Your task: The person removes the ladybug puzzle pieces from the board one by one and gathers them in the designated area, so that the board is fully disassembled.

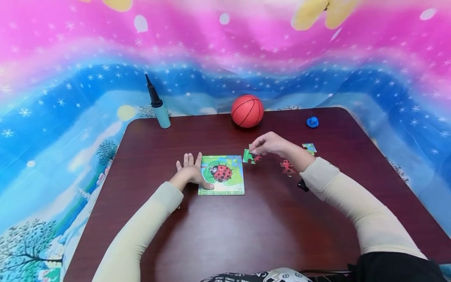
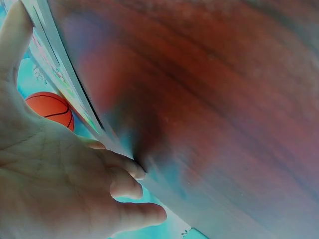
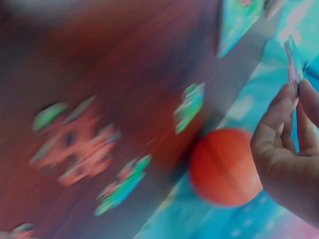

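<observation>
A square puzzle board [image 1: 225, 184] with a ladybug picture lies on the table. My left hand [image 1: 190, 174] rests along its left side, fingers spread and straight, the thumb reaching over the board's lower left corner. In the left wrist view, the palm of the left hand [image 2: 55, 164] faces the camera beside the board's edge. My right hand [image 1: 271, 144], just right of the board, pinches a thin jigsaw piece [image 3: 293, 59] between thumb and fingertips. Loose red jigsaw pieces [image 1: 287, 167] lie near the right forearm, blurred in the right wrist view.
A green-and-blue jigsaw piece [image 1: 310, 147] lies beyond the right forearm. An orange-red basketball [image 1: 247, 111] stands at the table's back, a teal hand pump [image 1: 162, 115] at back left and a small blue object [image 1: 312, 122] at back right. Under the right sleeve a black object [image 1: 302, 185] shows partly.
</observation>
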The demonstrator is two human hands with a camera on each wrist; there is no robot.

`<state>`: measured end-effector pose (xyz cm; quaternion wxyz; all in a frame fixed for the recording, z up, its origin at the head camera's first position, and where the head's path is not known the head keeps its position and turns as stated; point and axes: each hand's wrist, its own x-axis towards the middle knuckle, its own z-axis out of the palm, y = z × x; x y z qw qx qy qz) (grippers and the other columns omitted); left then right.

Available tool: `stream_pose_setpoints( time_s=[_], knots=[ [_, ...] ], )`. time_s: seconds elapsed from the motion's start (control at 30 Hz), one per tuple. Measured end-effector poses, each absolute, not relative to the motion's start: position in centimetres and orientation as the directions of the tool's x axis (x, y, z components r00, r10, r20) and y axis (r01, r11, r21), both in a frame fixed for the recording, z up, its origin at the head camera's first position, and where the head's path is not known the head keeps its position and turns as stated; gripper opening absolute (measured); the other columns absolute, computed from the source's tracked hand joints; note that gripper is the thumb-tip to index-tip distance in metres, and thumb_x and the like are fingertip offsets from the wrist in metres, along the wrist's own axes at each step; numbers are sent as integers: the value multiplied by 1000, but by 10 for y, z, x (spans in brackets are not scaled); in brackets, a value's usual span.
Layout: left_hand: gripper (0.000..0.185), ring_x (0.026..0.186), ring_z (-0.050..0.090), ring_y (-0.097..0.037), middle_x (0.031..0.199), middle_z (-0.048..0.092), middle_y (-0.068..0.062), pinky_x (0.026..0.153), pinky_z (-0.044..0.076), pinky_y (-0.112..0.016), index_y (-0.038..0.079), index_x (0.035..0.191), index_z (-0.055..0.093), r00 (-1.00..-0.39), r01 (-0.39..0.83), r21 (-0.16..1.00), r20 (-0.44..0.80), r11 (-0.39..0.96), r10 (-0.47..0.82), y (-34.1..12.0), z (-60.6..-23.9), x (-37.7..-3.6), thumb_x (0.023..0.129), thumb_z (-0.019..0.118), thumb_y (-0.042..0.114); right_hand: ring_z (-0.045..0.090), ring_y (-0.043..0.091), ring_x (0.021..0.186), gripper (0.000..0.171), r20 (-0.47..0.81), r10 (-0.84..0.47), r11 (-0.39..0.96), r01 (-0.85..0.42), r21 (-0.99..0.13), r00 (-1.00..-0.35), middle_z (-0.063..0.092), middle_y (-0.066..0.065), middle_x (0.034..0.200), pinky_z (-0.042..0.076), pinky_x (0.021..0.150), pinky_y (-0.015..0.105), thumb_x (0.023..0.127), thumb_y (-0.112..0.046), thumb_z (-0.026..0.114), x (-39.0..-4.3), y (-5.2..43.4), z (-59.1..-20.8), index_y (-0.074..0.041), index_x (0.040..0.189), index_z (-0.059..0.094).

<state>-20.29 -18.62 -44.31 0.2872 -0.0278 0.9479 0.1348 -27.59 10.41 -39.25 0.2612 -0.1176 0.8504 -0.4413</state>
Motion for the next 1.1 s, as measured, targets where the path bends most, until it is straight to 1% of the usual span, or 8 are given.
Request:
stream_pose_setpoints(
  time_s=[0.1, 0.2, 0.37, 0.57, 0.77, 0.9, 1.0, 1.1],
  knots=[
    [141, 139, -27, -33, 153, -23, -18, 108, -14, -58, 18, 149, -18, -830, -144, 242, -557, 959, 16, -193, -443, -202, 57, 79, 65, 62, 19, 82, 22, -391, -440, 614, 47, -788, -808, 70, 5, 96, 48, 89, 48, 85, -9, 70, -278, 120, -403, -2, 105, 70],
    [141, 139, -26, -33, 153, -23, -18, 107, -14, -59, 17, 150, -17, -826, -157, 243, -563, 957, 7, -198, -443, -202, 58, 79, 64, 63, 18, 82, 22, -406, -443, 630, 44, -775, -799, 71, 7, 95, 49, 86, 45, 85, -10, 70, -280, 127, -415, -1, 106, 70],
    [141, 139, -25, -34, 154, -22, -17, 107, -13, -59, 16, 150, -16, -831, -162, 256, -556, 953, 8, -201, -442, -203, 58, 80, 63, 62, 18, 78, 17, -384, -408, 676, 8, -737, -828, 70, 7, 88, 52, 77, 40, 85, -7, 69, -283, 129, -432, -2, 101, 71],
    [141, 138, -27, -34, 153, -24, -16, 107, -14, -59, 16, 150, -17, -819, -173, 280, -573, 944, 19, -201, -446, -202, 58, 80, 62, 61, 19, 73, 14, -351, -415, 723, -70, -688, -839, 69, 6, 84, 50, 67, 34, 85, -1, 66, -280, 124, -442, -4, 98, 71],
    [141, 138, -28, -33, 153, -24, -16, 107, -14, -59, 17, 150, -17, -819, -169, 278, -574, 945, 22, -199, -449, -201, 57, 80, 62, 61, 19, 64, 10, -262, -435, 732, -169, -659, -861, 67, 6, 74, 47, 60, 31, 84, 0, 65, -273, 119, -448, -5, 91, 70],
    [142, 138, -28, -33, 153, -25, -16, 106, -15, -60, 17, 150, -17, -821, -166, 277, -571, 946, 23, -195, -448, -201, 57, 81, 61, 59, 16, 58, 12, -173, -446, 752, -263, -604, -878, 64, 1, 69, 44, 59, 29, 82, 1, 63, -269, 116, -453, -9, 85, 69],
    [142, 138, -28, -33, 153, -25, -16, 107, -14, -60, 17, 150, -17, -826, -157, 276, -563, 948, 27, -191, -445, -202, 57, 81, 62, 58, 13, 60, 13, -98, -447, 772, -328, -544, -889, 65, -1, 71, 45, 59, 29, 81, 1, 64, -266, 115, -456, -11, 83, 69],
    [141, 139, -27, -34, 153, -24, -16, 107, -14, -60, 16, 150, -16, -831, -149, 279, -555, 949, 32, -189, -444, -202, 57, 80, 62, 58, 15, 70, 10, -28, -443, 803, -383, -458, -896, 64, -2, 76, 45, 62, 32, 81, -5, 69, -262, 114, -458, -14, 85, 70]
  ],
)
